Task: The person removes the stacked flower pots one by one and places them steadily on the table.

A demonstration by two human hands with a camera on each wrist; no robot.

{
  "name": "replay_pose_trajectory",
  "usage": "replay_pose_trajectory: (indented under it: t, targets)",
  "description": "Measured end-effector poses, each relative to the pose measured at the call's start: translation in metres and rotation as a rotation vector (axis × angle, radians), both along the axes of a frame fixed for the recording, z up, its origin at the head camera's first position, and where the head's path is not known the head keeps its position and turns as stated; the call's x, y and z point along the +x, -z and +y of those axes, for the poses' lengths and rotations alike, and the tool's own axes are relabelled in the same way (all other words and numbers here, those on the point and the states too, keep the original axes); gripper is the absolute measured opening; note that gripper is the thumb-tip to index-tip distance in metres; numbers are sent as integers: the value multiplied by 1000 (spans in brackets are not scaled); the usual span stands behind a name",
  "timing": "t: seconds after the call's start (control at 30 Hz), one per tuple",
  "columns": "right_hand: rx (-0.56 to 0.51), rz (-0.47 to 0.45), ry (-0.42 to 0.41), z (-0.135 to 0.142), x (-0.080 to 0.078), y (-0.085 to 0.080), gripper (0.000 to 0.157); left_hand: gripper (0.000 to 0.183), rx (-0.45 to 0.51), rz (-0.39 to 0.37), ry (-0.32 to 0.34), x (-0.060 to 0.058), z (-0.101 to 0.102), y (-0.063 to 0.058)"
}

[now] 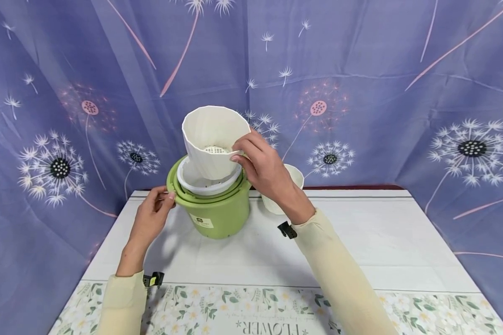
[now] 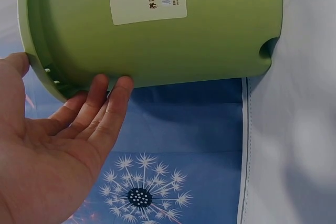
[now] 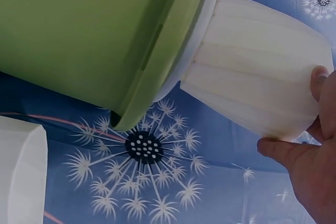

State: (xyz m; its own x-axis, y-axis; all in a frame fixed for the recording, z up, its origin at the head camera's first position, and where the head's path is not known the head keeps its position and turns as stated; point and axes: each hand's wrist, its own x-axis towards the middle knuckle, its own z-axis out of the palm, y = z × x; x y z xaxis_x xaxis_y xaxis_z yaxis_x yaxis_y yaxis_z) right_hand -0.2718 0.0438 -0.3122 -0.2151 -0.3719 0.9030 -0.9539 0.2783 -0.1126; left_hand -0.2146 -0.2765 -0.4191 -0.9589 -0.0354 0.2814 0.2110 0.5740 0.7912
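My right hand [image 1: 268, 170] pinches the rim of a white faceted flowerpot [image 1: 207, 163] with a slotted drainage base. That pot is held upright, its lower part overlapping the mouth of a white round pot [image 1: 209, 190] nested in green pots. In the right wrist view, thumb and fingers grip the white flowerpot [image 3: 252, 61] at its rim. The large outer green flowerpot [image 1: 230, 216], bearing a label, stands on the table. My left hand [image 1: 148, 221] holds its rim at the left side. In the left wrist view, several fingers touch the green flowerpot [image 2: 157, 51] beneath its rim.
Another white pot [image 1: 272, 205] stands right of the green one, partly hidden by my right hand. A white cloth with a floral front border [image 1: 218, 298] covers the table. Purple dandelion-print curtain [image 1: 373, 116] hangs close behind and at both sides.
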Motion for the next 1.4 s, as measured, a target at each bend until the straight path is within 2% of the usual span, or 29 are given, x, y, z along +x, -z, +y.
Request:
replay_pose_trajectory:
  t: [0.3, 0.47, 0.57, 1.0, 1.4]
  targets:
    - [-30, 11, 7, 8, 7, -2, 8, 55, 8, 8, 9, -1, 0, 1]
    - [-37, 30, 5, 11, 8, -2, 12, 56, 7, 5, 7, -1, 0, 1]
    - [-33, 29, 17, 13, 10, -1, 7, 56, 7, 10, 8, -1, 0, 1]
    - [-100, 11, 30, 18, 16, 2, 12, 57, 6, 6, 3, -2, -1, 2]
    - [-99, 18, 51, 23, 23, 1, 14, 55, 9, 17, 13, -1, -1, 2]
